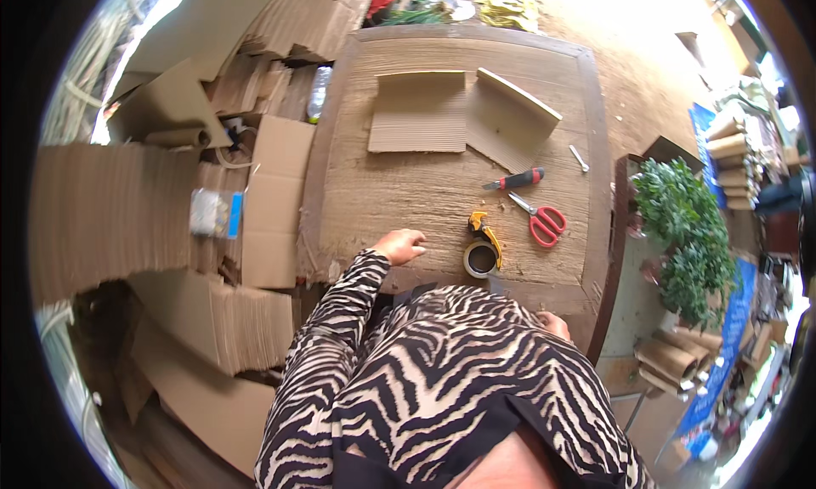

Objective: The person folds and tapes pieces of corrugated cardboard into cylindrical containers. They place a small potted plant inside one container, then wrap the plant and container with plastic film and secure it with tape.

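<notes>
My left hand (401,247) rests on the near left part of the wooden table (382,200), its fingers loosely stretched and nothing in them. At the table's near right edge, my right hand (554,325) shows only in part, and its fingers are mostly hidden. Between the hands stands a yellow tape dispenser (486,234) with a tape roll (480,258). Red-handled scissors (544,223) lie open beside it. Beyond them is a black and red utility knife (518,180). Two joined corrugated cardboard panels (418,115) lie at the far side, with upturned far edges.
A small white stick-like item (579,158) lies at the table's right. Cardboard stacks (110,221) crowd the left, with a clear plastic bottle (320,94) beside the table. On the right are leafy green plants (684,234) and cardboard tubes (667,357).
</notes>
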`<state>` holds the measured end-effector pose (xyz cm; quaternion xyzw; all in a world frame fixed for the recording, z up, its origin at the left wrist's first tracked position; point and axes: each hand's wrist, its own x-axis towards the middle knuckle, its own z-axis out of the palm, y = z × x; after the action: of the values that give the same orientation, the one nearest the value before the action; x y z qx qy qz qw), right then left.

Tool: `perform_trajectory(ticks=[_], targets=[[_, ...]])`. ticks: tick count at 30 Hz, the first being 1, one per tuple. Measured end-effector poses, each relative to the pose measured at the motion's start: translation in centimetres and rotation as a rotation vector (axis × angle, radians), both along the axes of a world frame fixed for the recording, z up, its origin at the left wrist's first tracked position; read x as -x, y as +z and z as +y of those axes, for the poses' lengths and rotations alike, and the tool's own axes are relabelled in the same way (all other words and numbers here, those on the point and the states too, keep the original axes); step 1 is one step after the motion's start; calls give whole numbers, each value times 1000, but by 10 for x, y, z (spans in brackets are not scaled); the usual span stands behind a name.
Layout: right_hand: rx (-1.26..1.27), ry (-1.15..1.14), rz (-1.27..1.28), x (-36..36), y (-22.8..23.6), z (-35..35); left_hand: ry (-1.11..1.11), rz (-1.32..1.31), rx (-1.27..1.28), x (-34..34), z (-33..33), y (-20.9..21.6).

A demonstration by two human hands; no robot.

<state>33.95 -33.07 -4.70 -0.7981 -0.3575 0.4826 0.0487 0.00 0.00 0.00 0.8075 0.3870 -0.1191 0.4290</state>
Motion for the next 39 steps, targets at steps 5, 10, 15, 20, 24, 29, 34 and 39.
perform_trajectory(ticks=[5, 10, 15, 20, 24, 29, 34, 39], targets=[[105, 230, -194, 76, 15, 89, 13, 5, -123, 52, 91, -39], [113, 106, -302, 115, 37, 199, 13, -63, -404, 12, 161, -87], [6, 50, -406, 137, 36, 226, 21, -21, -568, -19, 217, -125], [-93, 85, -416, 128, 23, 225, -21, 54, -645, -24, 251, -163], [-377, 113, -604, 80, -5, 263, -58, 87, -553, -29, 257, -138], [-358, 324, -692, 18, -27, 350, -81, 42, -535, -1, 239, -129], [-464, 658, -610, -26, -40, 346, 97, 115, -508, 54, 174, -121], [-275, 544, -479, -62, -34, 318, 165, 230, -512, 60, 112, -112]])
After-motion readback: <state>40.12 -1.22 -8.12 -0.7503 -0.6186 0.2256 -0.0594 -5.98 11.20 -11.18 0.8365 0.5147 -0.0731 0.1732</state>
